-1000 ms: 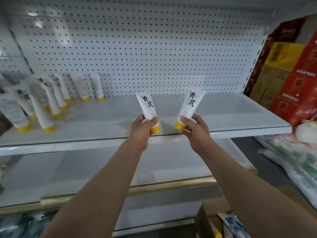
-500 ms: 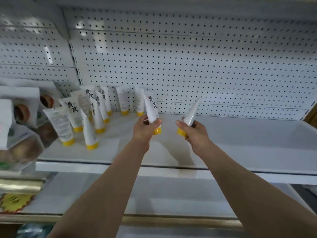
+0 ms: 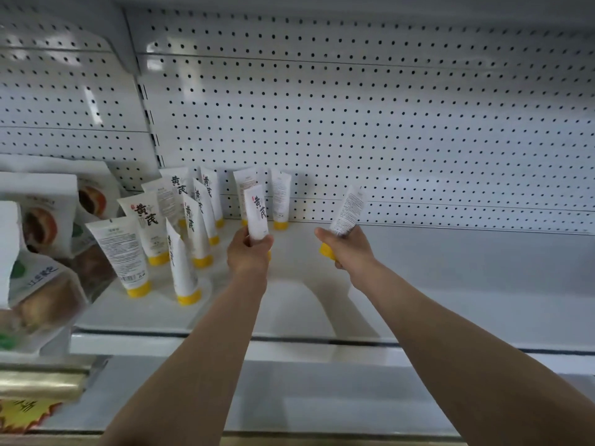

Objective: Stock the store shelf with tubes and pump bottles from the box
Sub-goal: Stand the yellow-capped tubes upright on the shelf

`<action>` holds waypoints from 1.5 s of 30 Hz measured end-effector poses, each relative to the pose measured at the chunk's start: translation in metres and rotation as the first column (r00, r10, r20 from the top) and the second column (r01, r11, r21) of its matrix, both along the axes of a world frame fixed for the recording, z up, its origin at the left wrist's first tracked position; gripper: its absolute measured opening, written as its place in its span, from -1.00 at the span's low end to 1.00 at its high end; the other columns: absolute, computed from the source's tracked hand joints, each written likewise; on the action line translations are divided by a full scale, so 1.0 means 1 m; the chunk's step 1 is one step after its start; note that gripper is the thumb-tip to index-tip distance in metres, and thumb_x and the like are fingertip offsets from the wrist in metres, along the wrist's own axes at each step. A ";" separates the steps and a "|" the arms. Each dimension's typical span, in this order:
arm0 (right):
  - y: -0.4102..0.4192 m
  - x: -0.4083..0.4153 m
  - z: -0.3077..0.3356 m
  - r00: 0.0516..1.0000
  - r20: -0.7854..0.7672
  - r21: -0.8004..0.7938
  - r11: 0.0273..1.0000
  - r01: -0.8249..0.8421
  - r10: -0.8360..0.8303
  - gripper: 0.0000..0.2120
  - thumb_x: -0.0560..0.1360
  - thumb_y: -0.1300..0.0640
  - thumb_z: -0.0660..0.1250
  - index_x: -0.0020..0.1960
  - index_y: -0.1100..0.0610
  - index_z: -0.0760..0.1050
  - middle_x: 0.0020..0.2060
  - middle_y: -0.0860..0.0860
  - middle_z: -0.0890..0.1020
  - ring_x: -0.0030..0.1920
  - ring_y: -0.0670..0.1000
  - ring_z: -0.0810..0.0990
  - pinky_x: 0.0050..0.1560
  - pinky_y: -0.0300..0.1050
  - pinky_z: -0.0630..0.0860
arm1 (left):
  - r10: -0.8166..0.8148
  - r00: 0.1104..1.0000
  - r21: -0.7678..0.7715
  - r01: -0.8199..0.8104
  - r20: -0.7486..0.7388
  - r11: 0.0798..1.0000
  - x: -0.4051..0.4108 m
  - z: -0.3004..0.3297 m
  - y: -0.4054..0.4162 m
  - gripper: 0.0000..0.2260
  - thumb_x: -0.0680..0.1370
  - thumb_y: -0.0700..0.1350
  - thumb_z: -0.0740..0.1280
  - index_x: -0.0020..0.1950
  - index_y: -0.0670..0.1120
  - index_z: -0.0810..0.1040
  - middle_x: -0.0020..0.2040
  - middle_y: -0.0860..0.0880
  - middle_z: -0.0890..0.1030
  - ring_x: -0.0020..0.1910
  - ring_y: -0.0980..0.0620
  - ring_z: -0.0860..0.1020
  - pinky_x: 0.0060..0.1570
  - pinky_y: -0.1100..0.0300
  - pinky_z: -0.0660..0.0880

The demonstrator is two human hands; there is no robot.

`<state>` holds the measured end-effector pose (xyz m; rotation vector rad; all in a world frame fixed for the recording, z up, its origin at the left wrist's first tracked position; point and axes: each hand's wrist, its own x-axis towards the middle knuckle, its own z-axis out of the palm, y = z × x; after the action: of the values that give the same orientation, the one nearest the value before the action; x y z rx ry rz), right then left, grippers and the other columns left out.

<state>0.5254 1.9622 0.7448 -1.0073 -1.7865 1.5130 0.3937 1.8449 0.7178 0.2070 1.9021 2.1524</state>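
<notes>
My left hand [image 3: 248, 252] grips a white tube [image 3: 256, 212] with black characters, cap down, held upright over the white shelf [image 3: 450, 284]. My right hand [image 3: 347, 247] grips a second white tube [image 3: 348, 210] near its yellow cap [image 3: 326, 251], tilted to the right with its printed back showing. Both hands reach in over the shelf, just right of several matching yellow-capped tubes [image 3: 180, 239] that stand on their caps at the shelf's left. The box is out of view.
A white pegboard wall [image 3: 386, 123] backs the shelf. Bagged snack packs [image 3: 42, 246] crowd the neighbouring shelf at the far left. A lower shelf [image 3: 322, 407] with a gold front strip lies below. The shelf's right side is bare.
Both hands have carried their tubes further in over the shelf, toward the standing row. The right tube has turned, so its printed back faces me. The view has shifted closer.
</notes>
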 end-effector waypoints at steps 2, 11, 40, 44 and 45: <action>-0.004 -0.011 -0.002 1.000 -0.016 -0.048 0.999 -0.026 0.025 -0.71 0.46 -0.07 0.45 0.04 0.08 0.48 -0.20 -0.03 0.52 -0.25 -0.03 0.48 -0.30 -0.15 0.46 | 0.051 0.998 -0.046 -0.052 -0.035 0.998 -0.008 -0.001 -0.001 -0.62 0.47 -0.19 0.46 0.27 -0.01 0.56 -0.04 0.05 0.63 -0.07 -0.02 0.59 0.07 0.08 0.56; -0.010 -0.050 -0.017 1.000 -0.018 0.109 0.994 0.006 -0.004 -0.55 0.30 -0.05 0.59 0.05 0.10 0.50 -0.27 -0.03 0.64 -0.45 -0.11 0.53 -0.49 -0.28 0.43 | 0.096 0.986 -0.189 -0.121 -0.134 0.975 -0.034 -0.008 0.007 -0.67 0.48 -0.16 0.45 0.24 -0.04 0.56 0.04 0.02 0.62 0.00 -0.01 0.57 -0.03 0.19 0.42; -0.007 -0.119 -0.030 0.974 0.220 0.232 0.973 -0.002 -0.051 -0.70 0.43 0.07 0.48 0.13 0.08 0.54 -0.03 -0.01 0.64 -0.21 0.02 0.66 -0.36 -0.21 0.54 | 0.090 0.935 -0.361 -0.219 -0.342 0.906 -0.068 -0.026 0.030 -0.72 0.47 -0.23 0.43 0.15 -0.20 0.49 0.06 -0.20 0.61 0.19 -0.21 0.50 0.12 0.04 0.42; -0.007 -0.118 -0.032 0.974 0.222 0.225 0.974 -0.003 -0.048 -0.67 0.40 0.09 0.48 0.14 0.05 0.54 0.01 -0.01 0.65 -0.10 0.05 0.66 -0.10 -0.04 0.64 | 0.080 0.933 -0.398 -0.226 -0.351 0.889 -0.067 -0.026 0.031 -0.72 0.49 -0.23 0.41 0.16 -0.22 0.47 0.11 -0.21 0.58 0.23 -0.22 0.45 0.12 0.04 0.40; -0.007 -0.119 -0.033 0.972 0.228 0.221 0.975 -0.003 -0.049 -0.67 0.40 0.10 0.48 0.14 0.05 0.54 0.02 0.00 0.65 -0.05 0.06 0.66 -0.01 0.00 0.63 | 0.075 0.932 -0.413 -0.228 -0.354 0.882 -0.067 -0.026 0.031 -0.71 0.49 -0.24 0.41 0.18 -0.23 0.46 0.13 -0.22 0.57 0.24 -0.22 0.44 0.13 0.04 0.39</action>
<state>0.4068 1.9555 0.7118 -1.1243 -2.0444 1.1887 0.3270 1.8756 0.6919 0.3499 2.6320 1.7767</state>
